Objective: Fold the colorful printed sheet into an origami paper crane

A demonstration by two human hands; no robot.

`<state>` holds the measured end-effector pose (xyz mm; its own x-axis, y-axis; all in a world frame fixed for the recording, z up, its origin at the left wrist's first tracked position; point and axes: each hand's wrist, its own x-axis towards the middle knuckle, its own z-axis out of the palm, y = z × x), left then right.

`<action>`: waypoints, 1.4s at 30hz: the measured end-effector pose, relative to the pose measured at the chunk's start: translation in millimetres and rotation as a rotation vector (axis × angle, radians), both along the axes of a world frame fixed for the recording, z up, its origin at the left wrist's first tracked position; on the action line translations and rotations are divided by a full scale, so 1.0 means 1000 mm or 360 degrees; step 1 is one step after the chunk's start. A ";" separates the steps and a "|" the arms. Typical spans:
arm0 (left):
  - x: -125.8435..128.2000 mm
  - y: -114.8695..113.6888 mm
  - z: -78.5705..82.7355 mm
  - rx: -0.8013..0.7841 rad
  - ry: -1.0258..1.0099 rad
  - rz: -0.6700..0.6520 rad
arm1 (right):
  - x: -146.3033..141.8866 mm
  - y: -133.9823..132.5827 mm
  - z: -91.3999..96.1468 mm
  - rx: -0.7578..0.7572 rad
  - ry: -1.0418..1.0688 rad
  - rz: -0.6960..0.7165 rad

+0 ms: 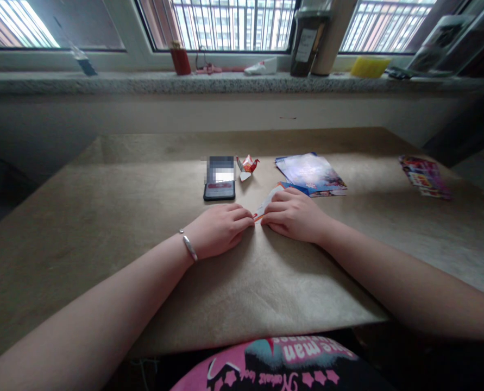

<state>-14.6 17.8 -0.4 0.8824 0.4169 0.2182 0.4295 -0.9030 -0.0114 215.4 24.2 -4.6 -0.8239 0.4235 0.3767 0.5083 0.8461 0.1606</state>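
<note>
My left hand [219,228] and my right hand [293,214] rest on the brown table cover [103,228], fingertips meeting. Both are curled and pinch a small folded piece of printed paper [266,205] that pokes out between them. A silver bangle [189,247] circles my left wrist. Just beyond the hands lie a dark phone [219,184] and a finished red-and-white folded paper figure [247,165].
A stack of colourful printed sheets [310,174] lies right of the figure, another sheet [425,176] near the table's right edge. Behind runs a stone window sill [225,82] with a red cup [180,60], a dark jar [307,43] and a yellow sponge [370,66].
</note>
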 end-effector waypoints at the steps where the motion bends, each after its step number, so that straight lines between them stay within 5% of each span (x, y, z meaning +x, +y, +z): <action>1: 0.000 0.000 0.000 -0.0008 -0.0003 -0.0003 | 0.001 0.000 0.000 0.0006 -0.0005 0.0002; 42: -0.006 0.008 0.003 -0.0028 -0.0029 -0.0047 | 0.007 0.002 -0.005 -0.0103 0.0085 0.0009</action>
<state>-20.6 25.6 2.5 0.8904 0.3943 0.2275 0.4023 -0.9154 0.0121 222.3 25.8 -9.5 -0.8058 0.4437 0.3921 0.5098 0.8567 0.0782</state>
